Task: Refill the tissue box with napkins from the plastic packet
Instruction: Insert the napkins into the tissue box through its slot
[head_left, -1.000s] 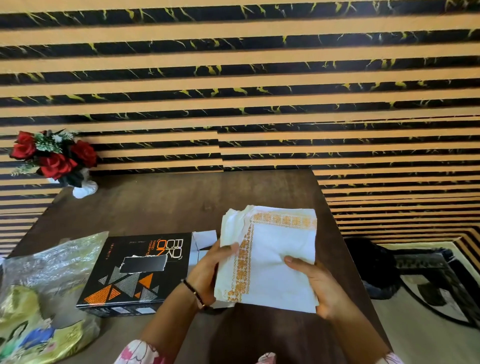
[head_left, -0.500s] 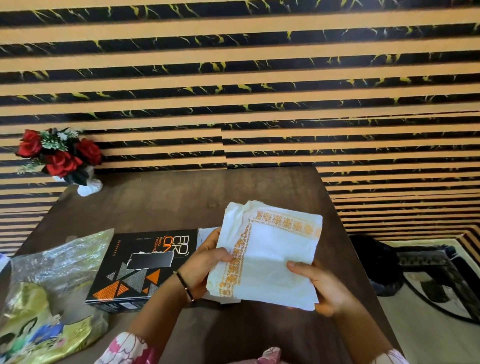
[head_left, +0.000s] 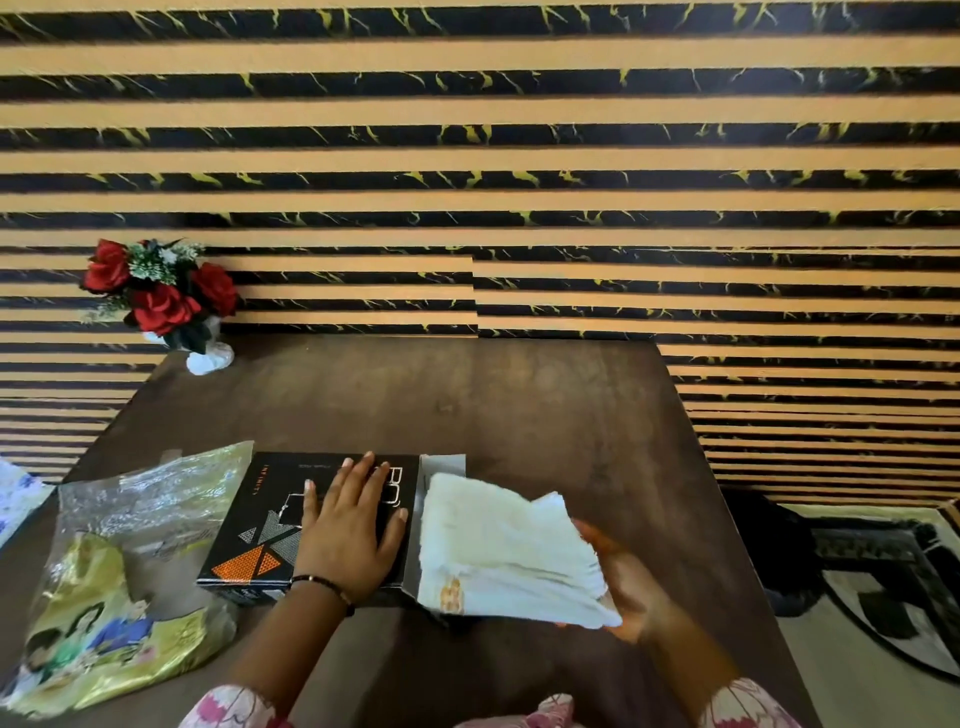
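Wall (head_left: 519, 156) running in black and tan horizontal stripes with yellow veining, dark brown table (head_left: 493, 405) standing against it, red roses (head_left: 156, 291) sitting in a white vase (head_left: 208, 356) at its far left corner, patterned rug (head_left: 883, 571) lying on pale floor (head_left: 841, 686) at right

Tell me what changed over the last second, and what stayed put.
The left hand let go of the napkin stack and now lies flat on the black tissue box. The right hand alone holds the stack, lowered and tilted toward the box's open right end. The box, plastic packet and flower vase stayed put.
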